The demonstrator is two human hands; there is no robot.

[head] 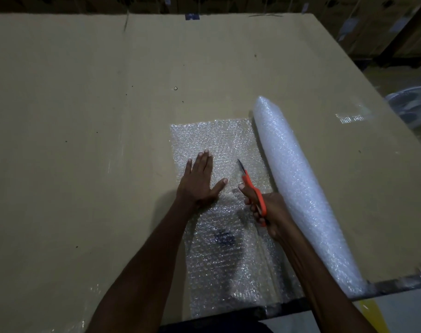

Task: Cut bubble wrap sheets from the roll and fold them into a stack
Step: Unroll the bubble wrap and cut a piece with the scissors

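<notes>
The room is dim, and a big brown tabletop (84,116) covered in cardboard fills most of what you see, with stacked boxes in the dark behind it.

A length of bubble wrap (214,140) lies flat in front of you, pulled out from the fat white roll (298,179) that rests just to its right. The roll sits close so the wrap can come off it flat.

Your left hand (199,181) is spread wide open, palm down on the wrap. That looks like it is there to keep the slippery wrap from sliding.

Your right hand (267,207) is curled tight around the orange handles of the scissors (251,188). The blades point away from you, over the wrap near the roll side, and look nearly closed.

You seem to be cutting, or about to cut, a piece free. No folded stack shows yet. Keep your left thumb away from the blades.
</notes>
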